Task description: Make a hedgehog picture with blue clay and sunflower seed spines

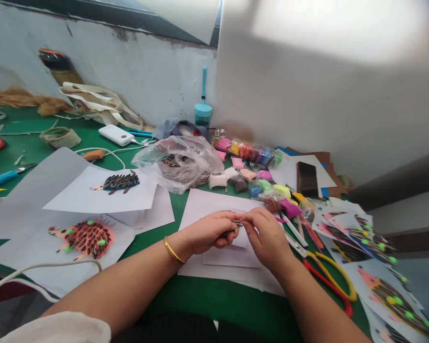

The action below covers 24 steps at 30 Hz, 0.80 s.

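Observation:
Above white paper sheets (196,209) at the middle of the green table, my two hands meet at the fingertips. My left hand (214,232), with a gold bangle at its wrist, is curled round small dark striped pieces that look like sunflower seeds. The fingers of my right hand (262,233) are pinched together against the left fingertips, and a small striped seed shows between the hands. Part of a dark shape on the paper shows behind the fingers. Beyond the hands lies an open clear plastic bag (182,162) with seeds inside.
Packets of coloured clay (264,175) lie behind my hands. Scissors with red and yellow handles (329,276) rest at the right, near finished hedgehog pictures (389,290). More hedgehog pictures (89,238) lie at the left, with a white cable, a power bank (116,135) and a cutter (3,179).

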{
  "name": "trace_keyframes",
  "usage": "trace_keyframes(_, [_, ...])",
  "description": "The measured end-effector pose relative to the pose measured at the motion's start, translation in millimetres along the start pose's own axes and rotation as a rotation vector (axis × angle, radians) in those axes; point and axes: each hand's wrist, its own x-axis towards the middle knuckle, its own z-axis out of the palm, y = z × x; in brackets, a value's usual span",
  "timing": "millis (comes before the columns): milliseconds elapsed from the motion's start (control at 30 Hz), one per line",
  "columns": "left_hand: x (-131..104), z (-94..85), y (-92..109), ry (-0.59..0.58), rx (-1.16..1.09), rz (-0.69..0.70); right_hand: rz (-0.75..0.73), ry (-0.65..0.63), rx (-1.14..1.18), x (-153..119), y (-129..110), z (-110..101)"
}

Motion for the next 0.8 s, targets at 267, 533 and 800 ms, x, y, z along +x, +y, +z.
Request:
trace_keyframes(267, [4,-4.4,-3,0.100,0.052,0.065,0.094,0.007,-0.027,-1,5,2])
trace_keyframes(533, [8,-10.0,-7,0.093,0.157,0.122,0.086,-0.018,0.153,0,-2,0])
trace_keyframes(800, [8,-16.4,2,0.149,0.146,0.146,0.217,-0.046,0.163,1,10,-9])
